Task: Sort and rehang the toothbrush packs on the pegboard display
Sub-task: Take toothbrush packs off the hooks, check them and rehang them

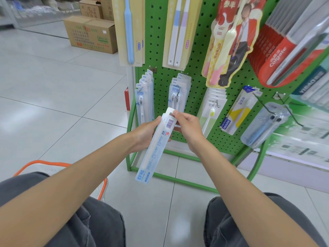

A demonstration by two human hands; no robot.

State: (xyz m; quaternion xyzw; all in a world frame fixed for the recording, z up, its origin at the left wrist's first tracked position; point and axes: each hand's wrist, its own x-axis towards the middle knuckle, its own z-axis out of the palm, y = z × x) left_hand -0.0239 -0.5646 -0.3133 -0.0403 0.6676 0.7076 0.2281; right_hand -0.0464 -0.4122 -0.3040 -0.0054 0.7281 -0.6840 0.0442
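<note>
One toothbrush pack (pixel 154 152) is held just in front of the lower part of the green pegboard (pixel 201 43), tilted, barcode side towards the camera, its hang tab (pixel 170 111) nearest the board. Its middle is gripped from behind by the left hand (pixel 144 134), fingers curled round it, and the tab is pinched between thumb and fingertips of the right hand (pixel 188 129). A left stack (pixel 144 100) and a middle stack (pixel 179 93) of similar packs are hung on the pegboard's lower hooks.

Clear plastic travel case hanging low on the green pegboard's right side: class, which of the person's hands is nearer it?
Right. The right hand pinches the top of the white toothbrush pack, left of the clear plastic case; the left hand grips the pack farther left.
</note>
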